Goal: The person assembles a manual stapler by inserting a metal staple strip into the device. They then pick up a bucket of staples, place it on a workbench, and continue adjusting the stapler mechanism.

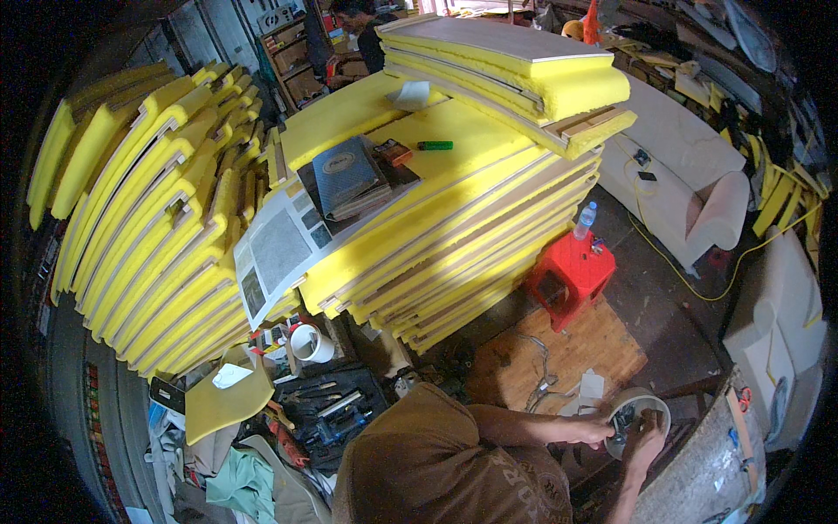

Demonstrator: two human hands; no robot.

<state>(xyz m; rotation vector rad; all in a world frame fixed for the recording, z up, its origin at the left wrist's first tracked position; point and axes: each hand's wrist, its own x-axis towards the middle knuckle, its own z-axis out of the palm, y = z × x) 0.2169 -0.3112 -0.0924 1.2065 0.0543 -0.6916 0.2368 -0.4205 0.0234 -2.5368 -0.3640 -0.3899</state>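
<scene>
- Left hand [597,431] is curling its fingers at the left side of a whitish bucket [663,409]; whether they are gripping the rim or something just inside it, I cannot tell.
- Right hand [647,436] is reaching over the near rim, its fingertips going out of sight among small dark pieces; I cannot tell whether they are closing on any.
- The bucket is sitting at the lower right, just beside a brown wooden board [602,345] that is lying on a dark floor, with grey cables [543,380] trailing across the wood.
- Beyond the board a red stool [572,266] is standing, and a clear bottle [586,220] is resting upright on its seat.
- Yellow foam panels [454,297] are rising in a tall layered stack at the centre; a dark blue book [347,170], a green lighter-like object [435,146] and a picture sheet [278,249] are lying on top.
- More yellow panels [148,262] are leaning in a row at the left.
- Below the stack, a white tub [312,344] is standing near an open black tool case [371,406].
- Pale sofas [676,131] are filling the right side, a yellow cable [668,282] looping before them.
- A co-worker [371,44] is showing at the back, partly hidden.
</scene>
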